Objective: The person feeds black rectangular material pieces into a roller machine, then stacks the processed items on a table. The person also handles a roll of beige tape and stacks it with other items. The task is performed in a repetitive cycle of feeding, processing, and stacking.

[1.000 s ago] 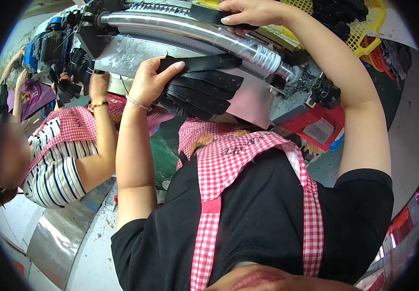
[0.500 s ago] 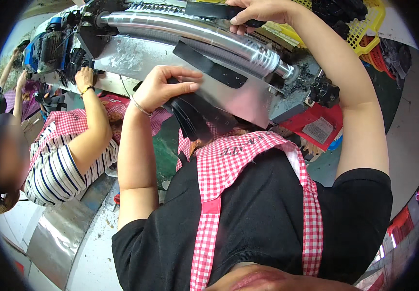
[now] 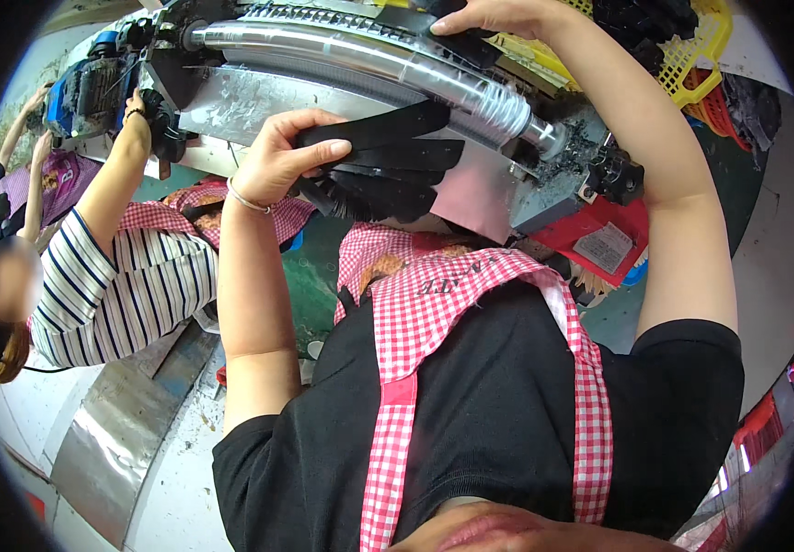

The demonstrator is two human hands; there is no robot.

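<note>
My left hand [image 3: 282, 156] is closed round a fanned stack of black strips [image 3: 397, 158], thumb on top and fingers beneath. The stack spreads to the right over the near edge of a metal plate [image 3: 231, 103]. Past the plate runs a shiny metal roller [image 3: 351, 57] on a machine. My right hand [image 3: 489, 17] reaches over to the roller's far side and grips black strip pieces [image 3: 466, 46], thumb on their near side. Its other fingers are partly cut off by the picture's upper edge.
A yellow plastic basket [image 3: 696, 55] with black pieces stands at the far right. Below the machine's right end hangs a red bag or box [image 3: 604, 241] with a label. At left a co-worker in a striped shirt [image 3: 130, 294] reaches to a blue machine [image 3: 93, 97].
The black strip that lay on the plate is gone from there; a strip now lies atop my left hand's stack, which has fanned out rightward. The co-worker's arm has shifted toward the blue machine.
</note>
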